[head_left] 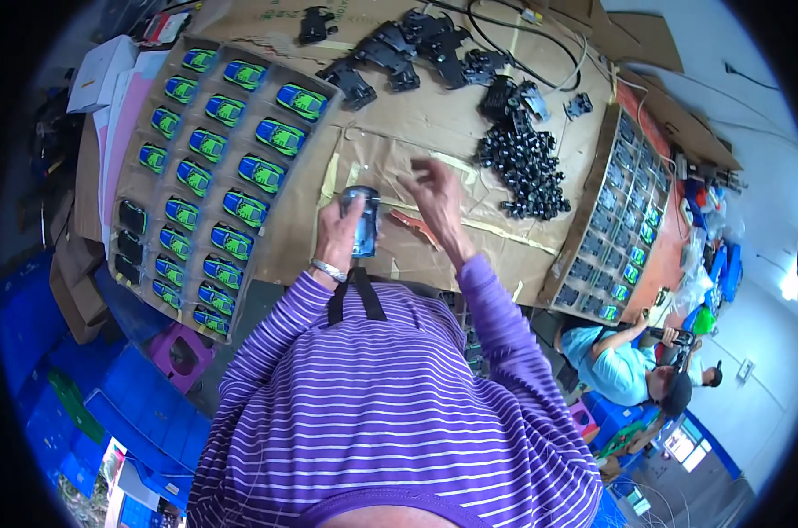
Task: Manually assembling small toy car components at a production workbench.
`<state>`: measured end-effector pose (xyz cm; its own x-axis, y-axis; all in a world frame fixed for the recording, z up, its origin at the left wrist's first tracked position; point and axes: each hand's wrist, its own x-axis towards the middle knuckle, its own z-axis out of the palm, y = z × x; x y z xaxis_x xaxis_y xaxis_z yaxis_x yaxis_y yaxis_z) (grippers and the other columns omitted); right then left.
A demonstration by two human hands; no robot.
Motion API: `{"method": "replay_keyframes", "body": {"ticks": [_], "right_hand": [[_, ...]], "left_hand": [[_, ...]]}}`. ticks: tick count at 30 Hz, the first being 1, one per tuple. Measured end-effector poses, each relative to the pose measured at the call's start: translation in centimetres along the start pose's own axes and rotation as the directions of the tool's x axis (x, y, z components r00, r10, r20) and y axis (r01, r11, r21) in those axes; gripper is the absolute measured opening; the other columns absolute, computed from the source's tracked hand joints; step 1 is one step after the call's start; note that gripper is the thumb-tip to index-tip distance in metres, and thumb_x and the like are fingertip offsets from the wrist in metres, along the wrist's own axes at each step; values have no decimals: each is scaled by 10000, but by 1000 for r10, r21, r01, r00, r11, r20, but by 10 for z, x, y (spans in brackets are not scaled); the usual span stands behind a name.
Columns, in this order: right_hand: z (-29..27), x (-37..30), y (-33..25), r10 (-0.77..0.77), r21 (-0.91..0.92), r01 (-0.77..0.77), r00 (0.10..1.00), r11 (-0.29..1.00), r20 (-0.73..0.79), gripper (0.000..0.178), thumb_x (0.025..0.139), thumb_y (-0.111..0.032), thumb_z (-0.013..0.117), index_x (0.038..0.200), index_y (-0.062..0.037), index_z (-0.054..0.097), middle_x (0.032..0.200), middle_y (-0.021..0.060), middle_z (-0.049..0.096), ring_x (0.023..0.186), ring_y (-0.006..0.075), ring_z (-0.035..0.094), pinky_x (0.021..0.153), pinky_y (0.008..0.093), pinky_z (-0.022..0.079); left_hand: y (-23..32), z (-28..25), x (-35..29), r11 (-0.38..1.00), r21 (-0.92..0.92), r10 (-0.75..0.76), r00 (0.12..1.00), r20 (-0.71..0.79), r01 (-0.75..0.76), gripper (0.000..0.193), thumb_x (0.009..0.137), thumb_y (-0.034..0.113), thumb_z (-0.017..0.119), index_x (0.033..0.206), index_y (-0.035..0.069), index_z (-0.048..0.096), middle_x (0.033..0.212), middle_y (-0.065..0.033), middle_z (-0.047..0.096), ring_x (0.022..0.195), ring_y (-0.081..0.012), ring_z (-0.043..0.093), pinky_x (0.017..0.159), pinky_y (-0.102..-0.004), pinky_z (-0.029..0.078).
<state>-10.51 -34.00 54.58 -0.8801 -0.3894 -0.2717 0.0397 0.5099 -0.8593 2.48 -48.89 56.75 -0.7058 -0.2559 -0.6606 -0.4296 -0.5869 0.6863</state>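
Near the front edge of the cardboard-covered table, my left hand (pixel 333 236) grips a toy car body (pixel 365 231). Its hollow, grey-blue inside faces up, and my thumb presses along its side. My right hand (pixel 436 195) is raised just to the right of it, apart from the car body. The fingers there are curled, with a small dark spot at the fingertips that I cannot make out. Between my hands and a little right lies a thin orange-red strip-like item (pixel 414 227) on the cardboard. Beyond my right hand is a heap of small black wheel-like parts (pixel 524 172).
A tray (pixel 271 207) of blue-and-green toy cars (pixel 259 173) stands at the left. Black chassis-like parts (pixel 390 51) lie at the back, beside a black cable (pixel 540 77). Another divided tray (pixel 564 255) holds dark parts and cars at the right. A person in light blue (pixel 617 368) works beyond.
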Motion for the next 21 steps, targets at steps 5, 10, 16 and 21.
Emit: {"method": "replay_keyframes", "body": {"ticks": [5, 10, 16, 21], "right_hand": [[75, 116, -24, -453, -529, 372, 891, 763, -26, 516, 764, -246, 777, 1173, -27, 552, 1074, 158, 602, 937, 310, 601, 753, 425, 493], [103, 170, -12, -515, -766, 367, 855, 529, 54, 571, 659, -255, 798, 1114, -41, 529, 1065, 141, 553, 1006, 324, 536, 784, 447, 447], [55, 124, 3, -455, -674, 399, 884, 621, 104, 407, 744, -202, 711, 1060, 8, 564, 1016, 186, 584, 996, 340, 549, 836, 456, 454], [5, 84, 66, 90, 370, -106, 994, 923, 61, 414, 914, -311, 638, 1140, 30, 577, 1011, 175, 675, 935, 307, 647, 792, 422, 509]], "left_hand": [[10, -34, -5, 993, 0, 115, 981, -157, -116, 332, 983, 341, 594, 1073, 23, 619, 782, -90, 681, 628, -199, 694, 553, -322, 596], [12, -36, -11, 988, 7, 150, 959, -239, -153, 354, 992, 357, 564, 1046, 13, 629, 775, -91, 670, 586, -203, 684, 510, -313, 577], [4, -54, -8, 995, -36, 82, 960, -267, -95, 345, 998, 344, 554, 1024, 8, 629, 782, -94, 671, 611, -197, 686, 524, -319, 594], [6, -46, 6, 993, 2, 119, 975, -188, -121, 336, 985, 356, 586, 1058, 30, 622, 777, -85, 681, 622, -185, 690, 557, -316, 590]]}}
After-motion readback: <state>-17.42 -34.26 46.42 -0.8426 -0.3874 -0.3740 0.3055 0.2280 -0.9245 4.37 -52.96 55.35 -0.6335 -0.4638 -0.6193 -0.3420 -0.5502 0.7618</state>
